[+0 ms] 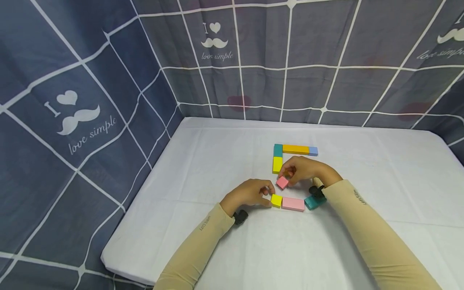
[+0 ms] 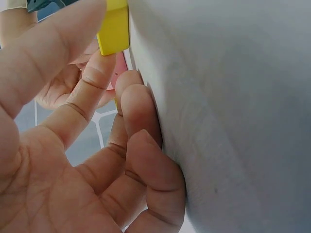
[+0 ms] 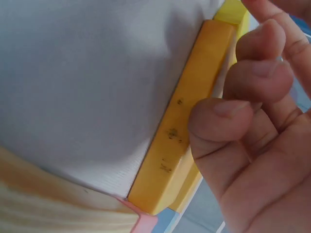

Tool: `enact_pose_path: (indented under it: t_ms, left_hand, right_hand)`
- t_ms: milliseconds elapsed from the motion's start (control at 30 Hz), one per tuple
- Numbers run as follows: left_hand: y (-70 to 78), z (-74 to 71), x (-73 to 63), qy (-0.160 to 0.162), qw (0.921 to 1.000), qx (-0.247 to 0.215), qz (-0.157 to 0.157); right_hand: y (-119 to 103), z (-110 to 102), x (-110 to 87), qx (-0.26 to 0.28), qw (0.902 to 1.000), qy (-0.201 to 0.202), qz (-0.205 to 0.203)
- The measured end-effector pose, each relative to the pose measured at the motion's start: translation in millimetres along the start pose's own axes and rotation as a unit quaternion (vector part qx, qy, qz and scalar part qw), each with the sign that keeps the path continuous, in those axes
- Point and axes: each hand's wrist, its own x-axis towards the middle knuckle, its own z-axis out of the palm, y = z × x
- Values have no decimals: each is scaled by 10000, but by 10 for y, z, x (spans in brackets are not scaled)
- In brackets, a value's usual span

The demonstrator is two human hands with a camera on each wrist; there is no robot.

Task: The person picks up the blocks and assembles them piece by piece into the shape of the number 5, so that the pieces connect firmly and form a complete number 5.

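Note:
My left hand [image 1: 250, 193] pinches a small yellow block [image 1: 276, 200] at its left end, thumb and forefinger on it, the other fingers curled against the white cloth. In the left wrist view the yellow block [image 2: 114, 29] sits between thumb and forefinger. My right hand [image 1: 302, 169] holds a small pink block [image 1: 282, 182] in its fingertips, just behind the yellow one. A longer pink block [image 1: 293, 204] lies end to end with the yellow block, then a teal block [image 1: 314, 202] by the right wrist. An orange block [image 3: 180, 116] with dark marks lies beside my right fingers.
Behind the right hand, a yellow block [image 1: 277, 164], a teal block [image 1: 278, 150], an orange block [image 1: 295, 149] and a blue block [image 1: 313, 151] form a corner. All are on the white-covered table [image 1: 217, 161]. A grey checked curtain [image 1: 261, 88] hangs behind and at left.

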Motion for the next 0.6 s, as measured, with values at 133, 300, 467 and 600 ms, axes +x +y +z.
enact_pose_path:
  t_ms: [133,300,467,600]
  left_hand:
    - [11,-9,-5,-18,10000,-5,-21]
    - [12,-10,4,-25,10000,44,-57]
    - [6,0,7,-13,10000,63,-75]
    - [0,5,7,-6,9999,59,-95]
  right_hand:
    - [-15,14,17,-58,9999,56,89]
    - [-26,28,26,-132,9997,84,202]
    - [-37,48,36,-171,9995,17,259]
    - [-60,42,7,-134,9998,15,178]
